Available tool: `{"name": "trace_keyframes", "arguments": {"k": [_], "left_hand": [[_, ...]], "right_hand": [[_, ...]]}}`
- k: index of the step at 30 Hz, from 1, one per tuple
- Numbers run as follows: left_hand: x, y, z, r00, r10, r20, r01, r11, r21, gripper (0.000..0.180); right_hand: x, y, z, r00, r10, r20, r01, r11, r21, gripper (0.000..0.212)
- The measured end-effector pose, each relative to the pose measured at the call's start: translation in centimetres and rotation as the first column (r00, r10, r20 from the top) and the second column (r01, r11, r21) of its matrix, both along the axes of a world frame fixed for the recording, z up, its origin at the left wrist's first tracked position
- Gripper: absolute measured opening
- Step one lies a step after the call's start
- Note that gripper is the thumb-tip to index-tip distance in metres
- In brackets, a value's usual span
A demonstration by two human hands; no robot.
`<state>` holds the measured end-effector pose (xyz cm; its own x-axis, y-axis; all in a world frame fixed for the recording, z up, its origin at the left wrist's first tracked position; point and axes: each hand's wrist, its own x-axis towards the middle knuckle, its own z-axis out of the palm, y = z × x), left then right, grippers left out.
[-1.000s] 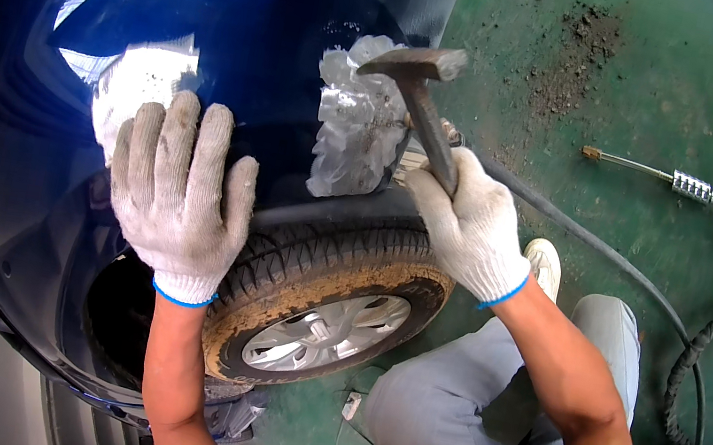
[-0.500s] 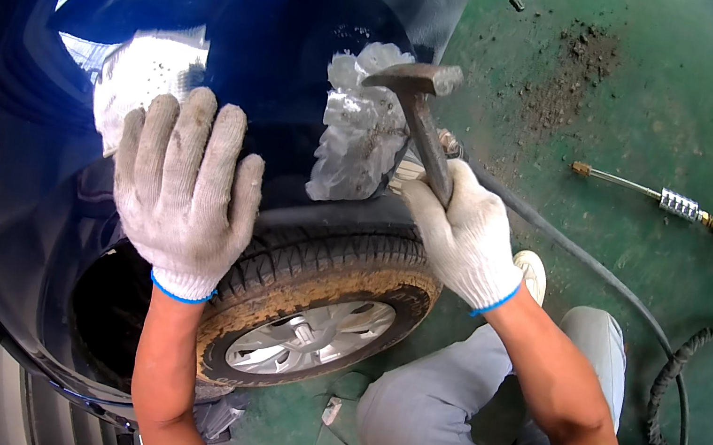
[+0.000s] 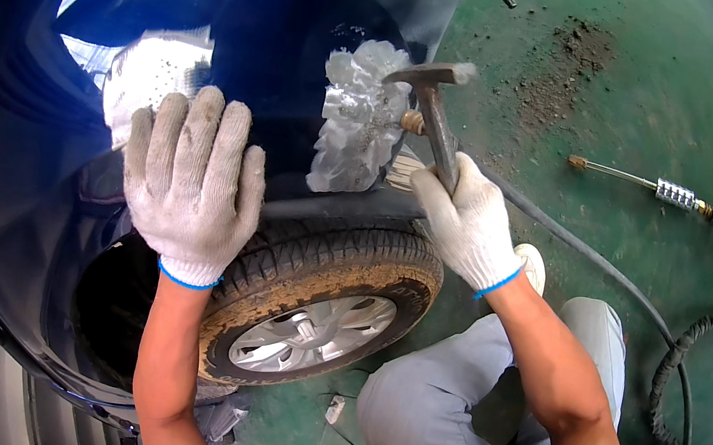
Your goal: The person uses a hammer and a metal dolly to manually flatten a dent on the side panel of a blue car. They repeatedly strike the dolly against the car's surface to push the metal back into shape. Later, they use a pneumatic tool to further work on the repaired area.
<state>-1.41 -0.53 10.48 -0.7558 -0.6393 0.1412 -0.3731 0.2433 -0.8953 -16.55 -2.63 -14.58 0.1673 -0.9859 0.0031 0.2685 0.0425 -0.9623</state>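
Observation:
My right hand (image 3: 468,218), in a white knitted glove with a blue cuff, is wrapped round the handle of a metal hammer (image 3: 437,118). The hammer's head is up beside a bare, shiny metal patch (image 3: 360,123) with rough, scalloped marks on the dark blue car panel (image 3: 282,47). Flat on the panel above the wheel arch lies my left hand (image 3: 191,189), gloved likewise, its fingers stretched and holding nothing. Just beyond its fingertips is a bright whitish patch (image 3: 154,72) on the bodywork.
Below the hands stands the car's muddy tyre (image 3: 340,263) with a silver wheel (image 3: 313,334). A thick dark hose (image 3: 593,261) crosses the green floor. To the right lies a metal-tipped tool (image 3: 674,194) on a sleeved cable. Loose dirt (image 3: 566,74) is scattered at the far side.
The right hand and hammer have shifted slightly, with the hammer's head a little to the right. My left hand stays spread on the panel, nearly in the same place.

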Motion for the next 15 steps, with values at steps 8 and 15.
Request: {"name": "trace_keyframes", "arguments": {"k": [8, 15], "left_hand": [[-0.3, -0.5, 0.2, 0.993, -0.101, -0.064, 0.101, 0.995, 0.006, 0.029], [0.8, -0.1, 0.0, 0.973, -0.194, -0.126, 0.194, 0.981, -0.014, 0.024]], "right_hand": [[-3.2, 2.7, -0.5, 0.961, -0.193, 0.198, 0.157, 0.97, 0.185, 0.025], [-3.7, 3.2, -0.5, 0.93, -0.261, 0.257, 0.195, 0.947, 0.253, 0.019]]}}
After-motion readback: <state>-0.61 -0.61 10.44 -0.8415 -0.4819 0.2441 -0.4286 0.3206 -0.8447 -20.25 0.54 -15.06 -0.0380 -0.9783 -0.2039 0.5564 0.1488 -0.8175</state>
